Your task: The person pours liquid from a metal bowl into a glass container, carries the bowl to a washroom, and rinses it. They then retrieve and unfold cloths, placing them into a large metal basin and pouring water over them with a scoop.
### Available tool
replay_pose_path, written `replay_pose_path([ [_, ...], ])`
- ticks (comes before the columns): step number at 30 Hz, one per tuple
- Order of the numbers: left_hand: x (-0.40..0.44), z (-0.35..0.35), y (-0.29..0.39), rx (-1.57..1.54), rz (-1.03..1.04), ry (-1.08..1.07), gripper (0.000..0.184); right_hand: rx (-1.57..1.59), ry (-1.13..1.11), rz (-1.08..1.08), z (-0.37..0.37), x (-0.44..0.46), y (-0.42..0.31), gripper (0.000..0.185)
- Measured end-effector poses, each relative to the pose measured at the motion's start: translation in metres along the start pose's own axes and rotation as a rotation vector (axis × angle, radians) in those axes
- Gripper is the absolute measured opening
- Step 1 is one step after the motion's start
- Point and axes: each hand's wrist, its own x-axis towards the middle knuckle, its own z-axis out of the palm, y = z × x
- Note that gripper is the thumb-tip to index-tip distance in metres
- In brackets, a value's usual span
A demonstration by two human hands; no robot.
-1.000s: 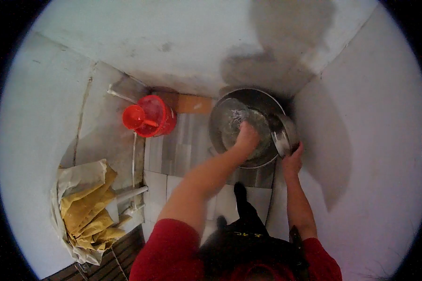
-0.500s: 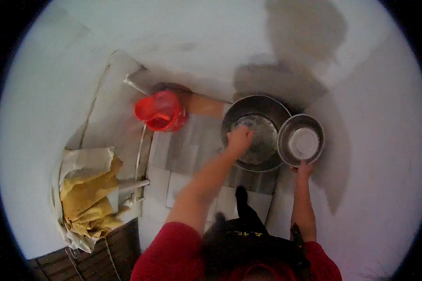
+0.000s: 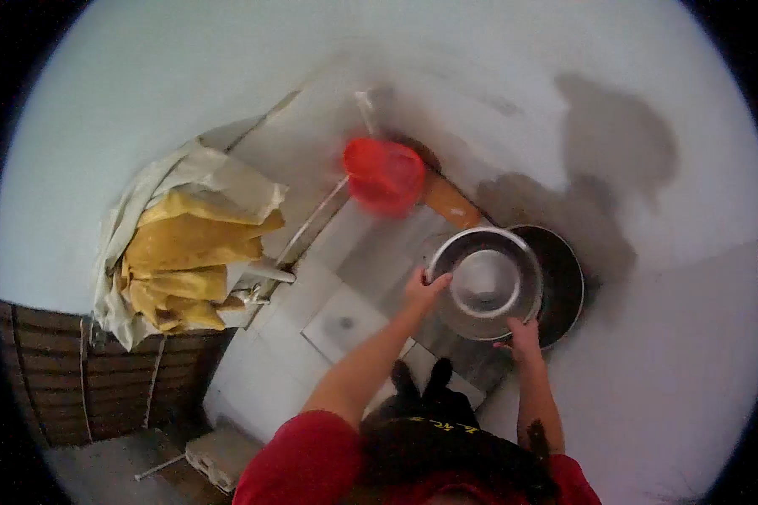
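Note:
A shiny metal basin (image 3: pixel 488 282) is between my two hands, its open side facing me. My left hand (image 3: pixel 426 291) grips its rim at the left, thumb on the inner side. At the lower right of the rim, my right hand (image 3: pixel 524 335) is closed on it too. Behind the held basin stands a larger dark metal basin (image 3: pixel 568 286), mostly covered from view; only its right side shows. Whether the two basins touch, I cannot tell.
A red bucket with a red scoop (image 3: pixel 385 177) stands by the wall, blurred. Yellow and white cloths or sheets (image 3: pixel 189 252) hang at the left above a white pipe (image 3: pixel 269 273). Brown slatted panels (image 3: pixel 109 379) are at lower left. The floor is tiled.
My left hand has left the inside of the large basin and taken the smaller basin's rim. The smaller basin has moved left, in front of the large one. My view has turned left.

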Motion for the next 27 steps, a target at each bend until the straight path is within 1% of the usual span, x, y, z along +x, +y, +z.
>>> replay_pose_path([
  [1,0.0,-0.031,-0.004,-0.013,0.008,0.022,0.036,-0.014,-0.017,-0.015,0.023,0.009,0.008,0.044],
  [2,0.005,-0.036,-0.023,-0.083,-0.072,0.052,0.034,-0.126,-0.105,0.022,0.026,0.033,0.033,0.044],
  [3,0.007,-0.072,-0.025,-0.187,-0.137,0.1,0.033,-0.27,-0.199,0.033,0.051,0.035,0.025,0.045],
  [4,0.026,-0.09,-0.057,-0.207,-0.068,0.143,0.032,-0.287,-0.203,0.016,0.074,0.028,0.006,0.045],
  [5,0.036,-0.09,-0.101,-0.196,-0.008,0.184,0.031,-0.372,-0.422,-0.032,0.084,0.022,-0.001,0.046],
  [6,0.031,-0.121,-0.105,-0.204,0.023,0.216,0.031,-0.49,-0.645,-0.099,0.109,0.023,-0.028,0.047],
  [7,0.025,-0.14,-0.127,-0.143,0.015,0.246,0.03,-0.505,-0.658,-0.107,0.119,0.046,-0.031,0.047],
  [8,0.019,-0.159,-0.149,-0.083,0.005,0.275,0.03,-0.41,-0.738,-0.055,0.116,0.072,-0.015,0.048],
  [9,0.022,-0.173,-0.167,-0.06,0.017,0.313,0.031,-0.333,-0.823,-0.006,0.125,0.102,-0.014,0.049],
  [10,0.026,-0.187,-0.185,-0.036,0.028,0.352,0.032,-0.409,-0.759,-0.014,0.137,0.131,-0.019,0.051],
  [11,0.017,-0.193,-0.187,-0.052,0.036,0.391,0.032,-0.458,-0.688,-0.026,0.137,0.149,-0.012,0.053],
  [12,0.008,-0.2,-0.19,-0.067,0.044,0.43,0.033,-0.544,-0.552,-0.128,0.161,0.167,-0.055,0.055],
  [13,-0.012,-0.209,-0.174,-0.194,-0.031,0.479,0.034,-0.623,-0.415,-0.23,0.187,0.184,-0.1,0.058],
  [14,-0.032,-0.218,-0.154,-0.325,-0.099,0.537,0.034,-0.704,-0.348,-0.382,0.201,0.221,-0.101,0.057],
  [15,-0.026,-0.217,-0.148,-0.609,-0.173,0.578,0.034,-0.797,-0.273,-0.547,0.216,0.273,-0.116,0.057],
  [16,-0.016,-0.221,-0.15,-0.553,-0.2,0.617,0.036,-0.827,-0.287,-0.568,0.237,0.297,-0.135,0.058],
  [17,-0.024,-0.225,-0.154,-0.483,-0.229,0.658,0.038,-0.843,-0.305,-0.584,0.253,0.307,-0.144,0.059],
  [19,-0.024,-0.219,-0.133,-0.646,-0.323,0.788,0.042,-0.896,-0.187,-0.813,0.308,0.399,-0.182,0.058],
  [20,-0.031,-0.224,-0.139,-0.662,-0.374,0.837,0.041,-0.986,-0.119,-0.859,0.34,0.403,-0.203,0.059],
  [21,-0.023,-0.217,-0.153,-0.698,-0.461,0.861,0.041,-1.118,-0.036,-0.886,0.356,0.42,-0.222,0.059],
  [22,-0.019,-0.215,-0.163,-0.709,-0.487,0.87,0.041,-1.161,-0.002,-0.992,0.371,0.461,-0.217,0.06],
  [23,-0.024,-0.217,-0.173,-0.627,-0.507,0.944,0.039,-1.161,0.037,-1.116,0.384,0.487,-0.21,0.061],
  [24,-0.017,-0.207,-0.183,-0.569,-0.583,1.001,0.037,-1.276,0.038,-1.066,0.402,0.507,-0.231,0.063],
  [25,-0.015,-0.204,-0.196,-0.575,-0.606,1.014,0.037,-1.362,0.044,-1.021,0.422,0.507,-0.253,0.064],
  [26,-0.013,-0.198,-0.213,-0.511,-0.529,1.012,0.036,-1.391,0.021,-1.021,0.435,0.517,-0.257,0.064],
  [27,-0.012,-0.2,-0.221,-0.468,-0.476,1.023,0.035,-1.367,0.063,-1.076,0.438,0.523,-0.26,0.065],
])
